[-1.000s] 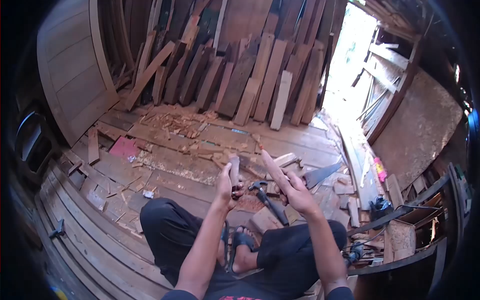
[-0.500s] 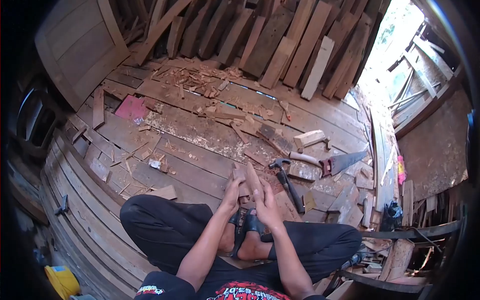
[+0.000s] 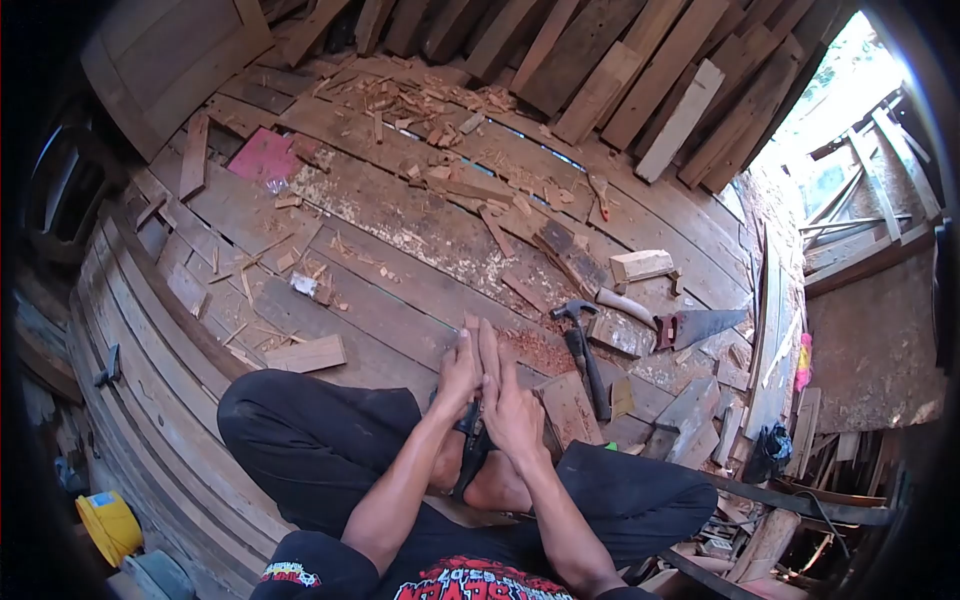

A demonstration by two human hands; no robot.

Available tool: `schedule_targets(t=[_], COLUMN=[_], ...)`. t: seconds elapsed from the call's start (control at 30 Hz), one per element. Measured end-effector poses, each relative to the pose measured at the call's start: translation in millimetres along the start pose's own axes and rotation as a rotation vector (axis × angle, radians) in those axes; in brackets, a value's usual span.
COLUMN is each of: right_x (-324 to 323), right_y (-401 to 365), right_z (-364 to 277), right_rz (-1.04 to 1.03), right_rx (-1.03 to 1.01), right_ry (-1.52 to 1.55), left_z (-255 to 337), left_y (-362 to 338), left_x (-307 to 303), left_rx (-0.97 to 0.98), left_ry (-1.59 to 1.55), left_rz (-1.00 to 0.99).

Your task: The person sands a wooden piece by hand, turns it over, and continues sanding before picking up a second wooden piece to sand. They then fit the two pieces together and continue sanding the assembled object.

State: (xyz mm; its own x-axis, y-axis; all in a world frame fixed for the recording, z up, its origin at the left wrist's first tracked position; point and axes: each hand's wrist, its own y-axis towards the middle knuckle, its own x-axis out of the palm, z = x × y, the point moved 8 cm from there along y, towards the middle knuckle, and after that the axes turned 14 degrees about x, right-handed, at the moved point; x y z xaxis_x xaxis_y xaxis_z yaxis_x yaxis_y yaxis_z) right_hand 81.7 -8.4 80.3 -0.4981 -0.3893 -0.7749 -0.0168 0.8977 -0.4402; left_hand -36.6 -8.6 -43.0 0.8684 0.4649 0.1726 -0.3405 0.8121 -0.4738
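Observation:
Above my feet, my left hand (image 3: 460, 372) has its fingers closed around a small piece of wood (image 3: 471, 322), whose upper end shows past the fingertips. My right hand (image 3: 515, 415) grips a narrow wooden piece (image 3: 488, 350), with the thumb along its near end. The two pieces stand side by side, touching or nearly so; my fingers cover their lower parts. Just right of my hands, a claw hammer (image 3: 585, 360) lies on the floor, its head pointing away from me. A flat board (image 3: 570, 408) rests beside my right hand.
A handsaw (image 3: 700, 327) lies to the right, near a wood block (image 3: 640, 266). Offcuts and shavings (image 3: 400, 235) litter the plank floor. Timbers (image 3: 680, 125) lean at the back. Slatted wood (image 3: 165, 400) runs along my left, with a yellow bucket (image 3: 110, 525) below it.
My hands have come closer together, bringing the two wooden pieces from a gap to side by side. The head view has shifted, so the hammer and saw appear slightly farther right.

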Motion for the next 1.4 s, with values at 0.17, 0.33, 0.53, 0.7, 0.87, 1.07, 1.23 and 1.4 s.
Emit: schedule_targets(t=[0.17,0.33,0.53,0.7,0.87,1.07,1.23,1.4], right_x=[1,-4,-4,6,-9,-9,-9,-19], right_y=[-2,-5,-15,-22,-21,-17,-29,11], right_z=[0,-16,-7,-1,-11,-14,-12,20], right_rz=[0.075,0.047,0.028,0.133,0.053,0.020,0.071,0.218], right_rx=[-0.016,-0.021,0.048,-0.074,0.018,0.056,0.017,0.080], right_ry=[0.117,0.079,0.053,0.136,0.077,0.128,0.217,0.448], left_z=[7,18,-15,-5,6,11,29,21], left_y=[-1,4,1,10,8,-2,-10,-8], left_x=[7,6,6,-8,-2,10,8,25], left_rx=[0.115,0.063,0.110,0.150,0.238,0.107,0.172,0.145], left_ry=[0.025,-0.100,-0.074,0.135,0.067,-0.020,-0.070,-0.332], left_rz=[0.017,-0.023,-0.005,0.063,0.025,-0.072,0.010,-0.048])
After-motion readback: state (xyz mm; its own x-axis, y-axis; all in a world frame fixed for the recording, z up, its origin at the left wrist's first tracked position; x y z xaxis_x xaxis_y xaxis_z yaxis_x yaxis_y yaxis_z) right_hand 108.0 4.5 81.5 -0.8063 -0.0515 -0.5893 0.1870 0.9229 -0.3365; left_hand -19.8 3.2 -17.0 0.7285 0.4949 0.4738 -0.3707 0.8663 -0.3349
